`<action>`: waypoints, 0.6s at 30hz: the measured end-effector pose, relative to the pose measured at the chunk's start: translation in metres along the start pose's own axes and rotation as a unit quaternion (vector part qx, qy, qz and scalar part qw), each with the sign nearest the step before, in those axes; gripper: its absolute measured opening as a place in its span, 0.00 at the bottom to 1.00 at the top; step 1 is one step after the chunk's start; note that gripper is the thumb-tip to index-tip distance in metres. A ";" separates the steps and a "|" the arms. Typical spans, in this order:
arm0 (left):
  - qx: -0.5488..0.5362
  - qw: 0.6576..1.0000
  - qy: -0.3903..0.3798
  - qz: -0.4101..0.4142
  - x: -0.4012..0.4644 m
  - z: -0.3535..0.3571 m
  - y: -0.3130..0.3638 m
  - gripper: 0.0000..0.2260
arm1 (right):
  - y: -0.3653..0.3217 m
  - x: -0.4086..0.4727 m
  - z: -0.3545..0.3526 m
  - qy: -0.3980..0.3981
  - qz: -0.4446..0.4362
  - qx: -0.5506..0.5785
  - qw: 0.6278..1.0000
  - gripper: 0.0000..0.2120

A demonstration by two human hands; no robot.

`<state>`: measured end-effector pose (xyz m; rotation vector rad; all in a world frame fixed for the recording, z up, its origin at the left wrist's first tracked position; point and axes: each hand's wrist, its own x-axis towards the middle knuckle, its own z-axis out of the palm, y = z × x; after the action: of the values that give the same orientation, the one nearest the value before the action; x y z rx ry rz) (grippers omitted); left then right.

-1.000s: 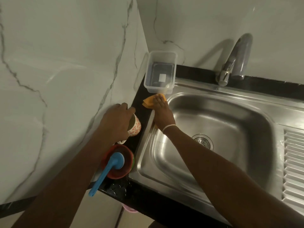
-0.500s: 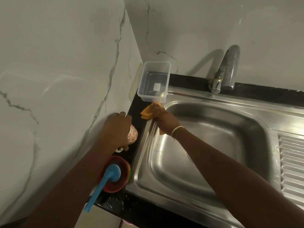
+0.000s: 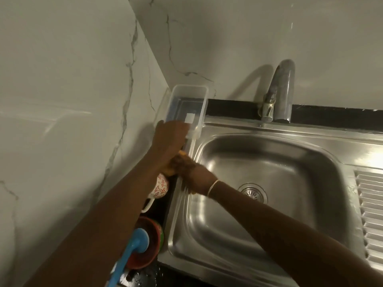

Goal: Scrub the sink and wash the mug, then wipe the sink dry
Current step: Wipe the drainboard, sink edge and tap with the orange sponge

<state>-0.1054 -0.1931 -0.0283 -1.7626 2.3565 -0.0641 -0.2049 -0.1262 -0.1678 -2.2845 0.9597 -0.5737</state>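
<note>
The steel sink (image 3: 269,204) fills the right half of the head view. A white mug (image 3: 160,188) with red flowers stands on the black ledge left of the sink, partly hidden under my left forearm. My left hand (image 3: 171,136) reaches over it and grips the near end of the clear plastic container (image 3: 186,104) in the corner. My right hand (image 3: 191,172) presses an orange cloth (image 3: 169,170) on the sink's left rim; only bits of the cloth show.
A red bowl (image 3: 147,243) with a blue-handled brush (image 3: 132,251) in it sits on the ledge near the front. The tap (image 3: 279,94) stands behind the basin. The ribbed drainboard (image 3: 371,214) lies at right. Marble walls close the left and back.
My left hand left the mug and moved forward to the clear container. My right hand with the cloth slid back along the left rim toward me.
</note>
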 end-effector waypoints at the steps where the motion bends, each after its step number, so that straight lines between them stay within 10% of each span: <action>1: 0.016 1.000 0.012 0.004 -0.002 -0.001 -0.007 0.10 | -0.006 0.004 0.010 -0.003 -0.038 -0.025 0.999 0.29; 18: 0.032 0.997 -0.041 -0.052 -0.002 -0.064 -0.027 0.12 | -0.006 0.103 -0.011 0.054 0.123 0.005 0.991 0.12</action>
<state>-0.0913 -0.2037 0.0387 -1.8211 2.1803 -0.0802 -0.1417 -0.2035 -0.1401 -2.1016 1.2669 -0.5980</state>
